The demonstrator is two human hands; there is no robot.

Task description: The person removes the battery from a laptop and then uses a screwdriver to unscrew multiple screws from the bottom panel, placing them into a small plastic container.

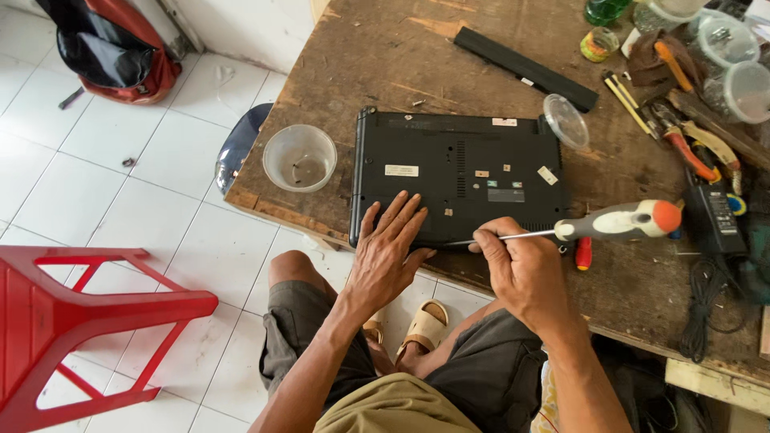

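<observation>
A black laptop [457, 172] lies bottom-up on a worn wooden table [377, 56]. My left hand [389, 252] rests flat on its near edge, fingers spread. My right hand [517, 269] pinches the metal shaft of a screwdriver [618, 222] with a grey and orange handle; the tip sits at the laptop's near edge, the handle pointing right. A clear plastic cup [301, 158] with small screws inside stands left of the laptop. A long black battery [525, 68] lies beyond it.
A clear lid [566, 120] leans at the laptop's far right corner. Pliers, cutters and other tools [690, 144], clear containers [738, 72], a black power adapter [714, 216] and cables crowd the right side. A red plastic stool [72, 321] stands on the white tiles at left.
</observation>
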